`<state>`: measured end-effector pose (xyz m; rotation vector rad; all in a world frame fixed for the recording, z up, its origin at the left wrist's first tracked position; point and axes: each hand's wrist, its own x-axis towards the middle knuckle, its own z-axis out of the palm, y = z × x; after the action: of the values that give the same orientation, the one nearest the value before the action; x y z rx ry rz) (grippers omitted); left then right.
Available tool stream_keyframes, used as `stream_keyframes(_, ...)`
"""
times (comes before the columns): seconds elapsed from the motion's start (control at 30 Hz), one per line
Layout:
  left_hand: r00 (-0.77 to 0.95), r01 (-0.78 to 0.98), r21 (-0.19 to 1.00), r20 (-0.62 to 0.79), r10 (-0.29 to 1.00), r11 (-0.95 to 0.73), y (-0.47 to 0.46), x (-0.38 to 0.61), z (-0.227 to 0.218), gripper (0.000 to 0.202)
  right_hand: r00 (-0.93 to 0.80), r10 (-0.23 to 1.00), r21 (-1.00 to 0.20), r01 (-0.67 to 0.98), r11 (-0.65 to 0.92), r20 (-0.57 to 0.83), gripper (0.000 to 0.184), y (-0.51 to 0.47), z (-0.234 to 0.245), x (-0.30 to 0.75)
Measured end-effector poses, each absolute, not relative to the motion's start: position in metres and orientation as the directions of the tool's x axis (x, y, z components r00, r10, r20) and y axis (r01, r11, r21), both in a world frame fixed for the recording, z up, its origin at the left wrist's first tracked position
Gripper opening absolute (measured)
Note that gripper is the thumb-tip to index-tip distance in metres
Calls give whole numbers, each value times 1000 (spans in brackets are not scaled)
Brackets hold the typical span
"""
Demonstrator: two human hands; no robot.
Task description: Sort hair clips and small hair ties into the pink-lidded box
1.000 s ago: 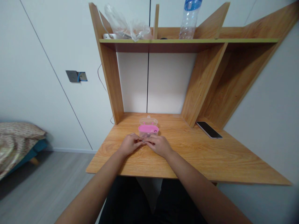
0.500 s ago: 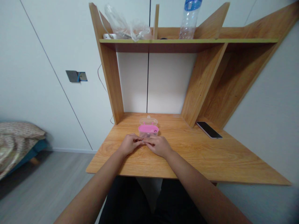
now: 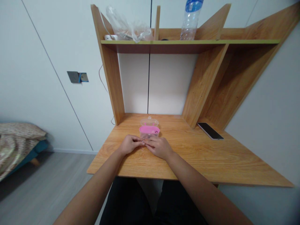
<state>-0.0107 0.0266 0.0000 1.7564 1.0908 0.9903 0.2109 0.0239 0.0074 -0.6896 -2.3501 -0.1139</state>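
Note:
My left hand (image 3: 130,144) and my right hand (image 3: 158,147) meet fingertip to fingertip just above the desk. Both are closed in a pinch; whatever lies between the fingers is too small to make out. Right behind them stands a small clear plastic box (image 3: 143,135) with a pink tray (image 3: 148,128) in its top and a dark mark at the tray's right end. Its clear lid (image 3: 150,122) is hinged back, away from me. Fine, faint strands seem to lie on the wood below my left fingertips.
The wooden desk (image 3: 194,159) carries a hutch with side panels and a shelf (image 3: 173,47). A phone (image 3: 210,131) lies at the right. On the shelf are a plastic bag (image 3: 131,29) and a clear bottle (image 3: 189,23). A wall socket (image 3: 77,77) is at the left.
My fingertips have drawn slightly closer together, and the tiny shiny bit seen between them before is now hidden. The box and phone have stayed put; the view has shifted slightly.

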Motion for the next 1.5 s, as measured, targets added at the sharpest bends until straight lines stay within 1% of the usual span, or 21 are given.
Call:
stream_keyframes(0.3, 301, 249, 929, 193, 934, -273, 27, -12, 0, 34, -584, 452, -118, 519, 847, 674, 20, 24, 6, 211)
stream_keyframes(0.67, 354, 211, 935, 198, 914, -284, 25, -11, 1, 41, -559, 452, -139, 513, 847, 695, 17, 24, 7, 211)
stream_keyframes(0.83, 378, 206, 937, 190, 906, -282, 23, -9, 4, 40, -540, 471, -166, 518, 839, 698, 15, 21, 8, 210)
stream_keyframes(0.93, 356, 220, 929, 206, 911, -296, 22, -9, 5, 41, -518, 491, -193, 525, 829, 701, 13, 20, 10, 210)
stream_keyframes(1.0, 308, 240, 919, 234, 922, -313, 23, -10, 5, 44, -483, 514, -220, 541, 812, 709, 13, 20, 13, 211)
stream_keyframes(1.1, 196, 273, 902, 287, 938, -333, 26, -12, 3, 56, -401, 567, -275, 585, 763, 720, 13, 26, 20, 213)
stream_keyframes(1.2, 90, 309, 886, 333, 938, -345, 31, -14, 0, 62, -323, 634, -334, 636, 695, 703, 15, 39, 30, 214)
stream_keyframes(1.33, 2, 365, 860, 383, 924, -358, 36, -17, -3, 62, -292, 723, -373, 702, 607, 626, 16, 60, 44, 212)
stream_keyframes(1.5, -23, 398, 839, 413, 911, -370, 37, -19, -2, 63, -279, 825, -354, 801, 482, 492, 15, 76, 60, 204)
